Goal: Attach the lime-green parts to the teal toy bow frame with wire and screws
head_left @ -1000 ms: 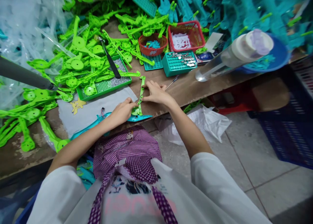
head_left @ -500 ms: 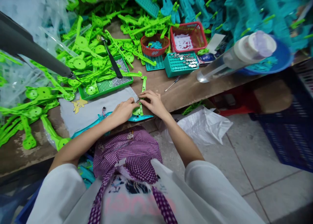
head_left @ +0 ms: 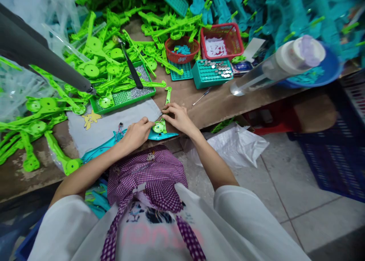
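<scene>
A bright green plastic part, with a round disc at its near end and a long narrow arm, lies at the table's front edge. Under its disc end is a long teal plastic piece. My right hand is closed over the green part's narrow middle, thumb and fingertips pinched there. Just left of the disc, my left hand has its fingers pressed together; what they hold is too small to make out. Thin wires stick up from the teal piece behind my left wrist.
A green tray of small metal bits has a black-handled hammer across it. A thin screwdriver, a teal box with silvery discs, red baskets and a bottle stand to the right. Green parts pile up left.
My left hand has drawn back slightly to the left, uncovering more of the green disc. My right hand stays at the part's middle.
</scene>
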The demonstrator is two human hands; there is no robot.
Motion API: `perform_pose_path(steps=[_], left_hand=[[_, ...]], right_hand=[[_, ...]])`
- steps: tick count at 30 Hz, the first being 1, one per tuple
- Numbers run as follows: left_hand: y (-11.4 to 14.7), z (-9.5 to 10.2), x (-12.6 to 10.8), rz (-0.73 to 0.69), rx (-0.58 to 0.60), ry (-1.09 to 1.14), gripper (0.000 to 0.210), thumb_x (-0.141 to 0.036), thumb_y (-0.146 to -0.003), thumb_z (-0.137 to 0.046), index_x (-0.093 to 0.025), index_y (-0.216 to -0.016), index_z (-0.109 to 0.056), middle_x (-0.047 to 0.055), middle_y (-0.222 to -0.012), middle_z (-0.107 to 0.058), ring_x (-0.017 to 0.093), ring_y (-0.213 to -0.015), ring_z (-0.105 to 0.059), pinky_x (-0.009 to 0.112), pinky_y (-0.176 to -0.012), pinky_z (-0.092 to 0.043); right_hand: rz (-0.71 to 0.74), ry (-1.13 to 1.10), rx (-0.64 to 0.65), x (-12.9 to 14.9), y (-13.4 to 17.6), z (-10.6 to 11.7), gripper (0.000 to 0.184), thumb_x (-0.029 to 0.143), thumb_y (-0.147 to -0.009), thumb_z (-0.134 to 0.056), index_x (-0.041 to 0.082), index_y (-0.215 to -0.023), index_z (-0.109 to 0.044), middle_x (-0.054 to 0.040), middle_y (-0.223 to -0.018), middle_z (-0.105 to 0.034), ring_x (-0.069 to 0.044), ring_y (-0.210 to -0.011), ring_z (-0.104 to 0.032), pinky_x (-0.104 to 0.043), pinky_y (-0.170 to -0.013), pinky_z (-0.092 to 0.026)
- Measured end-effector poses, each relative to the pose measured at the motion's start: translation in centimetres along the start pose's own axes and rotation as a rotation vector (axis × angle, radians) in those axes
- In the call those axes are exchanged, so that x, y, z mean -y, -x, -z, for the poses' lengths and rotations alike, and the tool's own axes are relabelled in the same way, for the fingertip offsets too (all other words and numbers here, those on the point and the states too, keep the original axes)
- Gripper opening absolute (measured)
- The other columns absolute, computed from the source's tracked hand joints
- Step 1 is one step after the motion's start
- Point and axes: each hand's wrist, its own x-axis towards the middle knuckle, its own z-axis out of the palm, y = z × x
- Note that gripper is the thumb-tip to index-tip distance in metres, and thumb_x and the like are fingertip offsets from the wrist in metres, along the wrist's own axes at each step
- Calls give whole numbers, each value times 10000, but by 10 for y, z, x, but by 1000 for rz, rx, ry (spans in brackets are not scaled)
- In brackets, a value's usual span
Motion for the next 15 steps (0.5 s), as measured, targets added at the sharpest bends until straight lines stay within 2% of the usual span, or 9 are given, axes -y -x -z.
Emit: perform_pose_path(steps=[3, 9, 15], left_hand=[[2, -2, -2, 38, 7, -113, 378, -210, -981, -359, -189, -1249, -625, 131, -1090, -602, 196, -768, -623, 317, -677, -473], [11, -9, -5, -44, 45, -140, 408, -156, -972, -351, -167, -1311, -578, 147, -1098, -605, 211, -829, -631, 315, -674, -493], [28, -10, 12, -39, -85, -56, 386, -199, -996, -353, -171, -1291, -601, 129, -1106, -616, 192, -854, -621, 317, -737, -517]], right_hand=[[17, 25, 41, 3, 2, 4, 225, 404, -878, -593, 243, -1025, -648, -66, -1280, -616, -266, -1229, -546, -487, -1040, -310], [-15, 167, 105, 18, 0, 9, 195, 342, -857, -589, 223, -1010, -604, -84, -1231, -598, -291, -1180, -547, -497, -997, -360], [8, 241, 154, 21, -4, 11, 178, 323, -868, -584, 214, -1009, -591, -92, -1208, -588, -293, -1131, -556, -453, -918, -422]])
